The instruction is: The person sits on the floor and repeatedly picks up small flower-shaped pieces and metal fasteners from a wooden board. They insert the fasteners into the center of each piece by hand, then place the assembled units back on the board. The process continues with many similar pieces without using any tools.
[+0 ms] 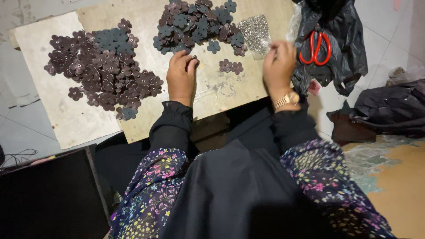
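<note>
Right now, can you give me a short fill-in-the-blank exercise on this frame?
1. The scissors lying on the black plastic bag have ____ handles.
2. The cutouts piled on the wooden board are shaped like ____.
3. The watch sits on the ____ wrist.
4. The left hand rests on the ____.

Missing words: red; flowers; right; board

Left hand (181, 75) on wooden board (146, 119) among dark flower-shaped pieces (104, 66); right hand (279, 64) beside silver studs (254, 31).
</note>
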Tool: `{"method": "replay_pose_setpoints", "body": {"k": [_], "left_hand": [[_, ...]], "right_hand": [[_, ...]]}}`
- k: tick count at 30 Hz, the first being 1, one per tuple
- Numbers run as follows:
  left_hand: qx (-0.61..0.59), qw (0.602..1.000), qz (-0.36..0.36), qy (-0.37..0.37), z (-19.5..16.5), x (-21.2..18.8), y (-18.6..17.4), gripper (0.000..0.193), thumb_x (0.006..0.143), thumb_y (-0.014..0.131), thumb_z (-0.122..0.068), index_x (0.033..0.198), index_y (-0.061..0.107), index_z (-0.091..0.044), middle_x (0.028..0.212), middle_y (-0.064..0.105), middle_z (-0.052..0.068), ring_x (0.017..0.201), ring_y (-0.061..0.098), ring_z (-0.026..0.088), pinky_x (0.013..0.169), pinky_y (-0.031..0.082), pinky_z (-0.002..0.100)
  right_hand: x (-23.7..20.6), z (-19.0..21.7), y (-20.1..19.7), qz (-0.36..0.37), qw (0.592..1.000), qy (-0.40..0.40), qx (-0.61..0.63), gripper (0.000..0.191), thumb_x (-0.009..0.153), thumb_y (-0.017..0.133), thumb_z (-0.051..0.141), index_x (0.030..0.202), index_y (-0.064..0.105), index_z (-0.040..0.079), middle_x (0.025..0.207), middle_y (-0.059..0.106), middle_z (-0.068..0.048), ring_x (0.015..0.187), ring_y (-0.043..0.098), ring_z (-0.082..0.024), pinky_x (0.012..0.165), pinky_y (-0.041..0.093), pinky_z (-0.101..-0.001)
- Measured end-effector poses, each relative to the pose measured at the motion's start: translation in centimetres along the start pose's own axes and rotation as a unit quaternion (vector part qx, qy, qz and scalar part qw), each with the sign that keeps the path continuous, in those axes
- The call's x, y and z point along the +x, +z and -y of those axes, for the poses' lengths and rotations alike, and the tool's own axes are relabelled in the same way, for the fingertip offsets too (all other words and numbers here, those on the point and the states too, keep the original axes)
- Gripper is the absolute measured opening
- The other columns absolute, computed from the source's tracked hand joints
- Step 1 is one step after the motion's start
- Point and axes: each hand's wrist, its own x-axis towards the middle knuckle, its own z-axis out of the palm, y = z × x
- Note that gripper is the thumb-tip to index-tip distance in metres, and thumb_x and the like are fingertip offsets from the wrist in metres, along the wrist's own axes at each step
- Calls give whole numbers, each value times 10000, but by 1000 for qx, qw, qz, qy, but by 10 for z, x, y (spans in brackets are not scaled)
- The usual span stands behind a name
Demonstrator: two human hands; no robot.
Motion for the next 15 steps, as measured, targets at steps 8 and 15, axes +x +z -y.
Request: {"method": "replay_pose_setpoints", "body": {"k": [8, 15], "left_hand": [[-95, 992, 34, -72, -11, -13, -18, 102, 1012, 690, -123, 1082, 665, -53, 987, 736, 103, 867, 774, 213, 756, 613, 305], [-204, 975, 42, -78, -3, -28, -9, 314, 981, 633, -3, 1290, 578, 10, 1031, 751, 98, 908, 740, 167, 804, 599, 317]], "right_hand": [[-59, 47, -12, 27, 999, -42, 15, 218, 863, 710, 65, 1080, 700, 63, 1096, 652, -120, 1048, 592, -346, 948, 480, -437], [-46, 74, -10, 79, 996, -32, 1, 264, 884, 799, 173, 1132, 760, 94, 1052, 630, -123, 988, 576, -349, 889, 469, -448]]}}
